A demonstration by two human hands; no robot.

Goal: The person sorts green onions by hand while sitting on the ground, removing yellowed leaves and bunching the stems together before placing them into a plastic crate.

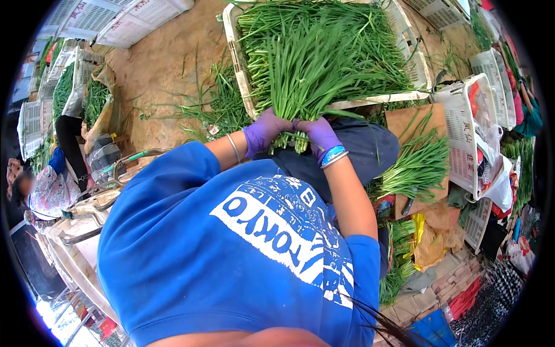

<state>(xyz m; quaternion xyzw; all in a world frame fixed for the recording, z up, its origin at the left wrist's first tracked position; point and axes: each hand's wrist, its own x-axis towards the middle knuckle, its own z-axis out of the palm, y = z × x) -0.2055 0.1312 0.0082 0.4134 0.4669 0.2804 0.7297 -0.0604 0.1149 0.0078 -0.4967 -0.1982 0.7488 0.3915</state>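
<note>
A bunch of long green chives (300, 72) is gathered between my hands, its pale cut ends pointing toward me and its leaves fanning away. My left hand (266, 132), in a purple glove, wraps round the bunch's left side near the base. From the right, my right hand (319, 137), gloved the same way, closes on the stems, and the two hands meet at the middle. The leaves lie over the near rim of a white plastic crate (376, 99) filled with more chives (370, 46). My fingertips are partly hidden by the stems.
Loose chives (222, 104) litter the brown floor (167, 69) left of the crate. To my right, another pile of chives (419, 165) lies on cardboard (430, 118), beside a white crate (459, 127) holding bags. Another person (55, 185) sits at the far left near more crates.
</note>
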